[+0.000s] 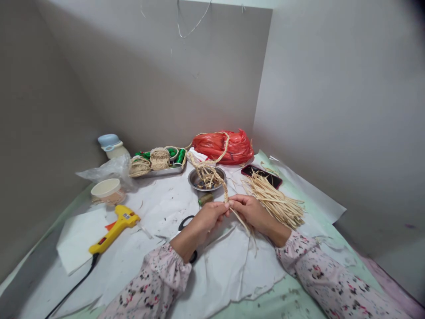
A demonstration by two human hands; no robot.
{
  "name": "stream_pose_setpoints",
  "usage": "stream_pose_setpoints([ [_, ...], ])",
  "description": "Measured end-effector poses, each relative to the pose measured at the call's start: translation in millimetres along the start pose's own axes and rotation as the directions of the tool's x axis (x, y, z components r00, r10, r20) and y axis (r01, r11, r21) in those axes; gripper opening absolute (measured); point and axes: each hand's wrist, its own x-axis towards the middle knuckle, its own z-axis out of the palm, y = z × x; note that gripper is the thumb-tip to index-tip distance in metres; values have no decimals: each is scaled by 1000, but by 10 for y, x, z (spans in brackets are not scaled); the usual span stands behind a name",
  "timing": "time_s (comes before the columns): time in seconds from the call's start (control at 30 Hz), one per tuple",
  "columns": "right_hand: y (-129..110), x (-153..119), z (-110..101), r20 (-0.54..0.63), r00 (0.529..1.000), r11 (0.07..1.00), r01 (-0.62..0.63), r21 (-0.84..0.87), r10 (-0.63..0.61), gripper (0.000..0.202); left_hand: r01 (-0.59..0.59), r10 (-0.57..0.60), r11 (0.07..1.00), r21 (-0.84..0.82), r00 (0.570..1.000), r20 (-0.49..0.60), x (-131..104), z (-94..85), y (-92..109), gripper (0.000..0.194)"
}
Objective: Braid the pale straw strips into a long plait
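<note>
A plaited straw braid (219, 178) runs down from the red bag, over a metal bowl (215, 188), to my fingertips. My left hand (209, 217) pinches its lower end between thumb and fingers. Right against it, my right hand (250, 212) is closed on the same end, thumbs touching. Loose straw strands (241, 220) hang below the pinch toward me. Beside my right hand lies a bundle of dry straw (279, 201). Scissors (186, 221) with black handles are partly covered by my left forearm.
A red plastic bag (222, 148) stands at the back. A metal tray (161, 171) carries braid rolls and green thread. To the left lie a yellow glue gun (114, 230) with a cord and a paper cup (106, 191). A phone (262, 175) lies behind the straw. Grey partitions enclose the table.
</note>
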Motion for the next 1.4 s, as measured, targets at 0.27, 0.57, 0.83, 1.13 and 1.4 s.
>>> stream_pose_setpoints([
  [0.27, 10, 6, -7, -60, 957, 842, 217, -493, -282, 22, -28, 49, 996, 88, 970, -237, 69, 2, -87, 24],
  [0.57, -60, -139, 180, -102, 948, 688, 142, -712, -302, 22, -63, 43, 997, -54, 948, -316, 107, 35, -173, 20],
  [0.83, -83, -254, 355, -93, 965, 490, 40, -871, -245, 19, -58, -48, 936, -349, 956, -288, 87, 82, -146, 26],
  [1.13, -83, -258, 371, -19, 971, 444, 92, -891, -240, 21, -83, -39, 904, -418, 961, -273, 53, 132, -67, 28],
  [1.4, -86, -303, 344, 97, 904, 476, 307, -824, -416, 25, -116, -8, 922, -370, 949, -316, 72, 68, -100, 27],
])
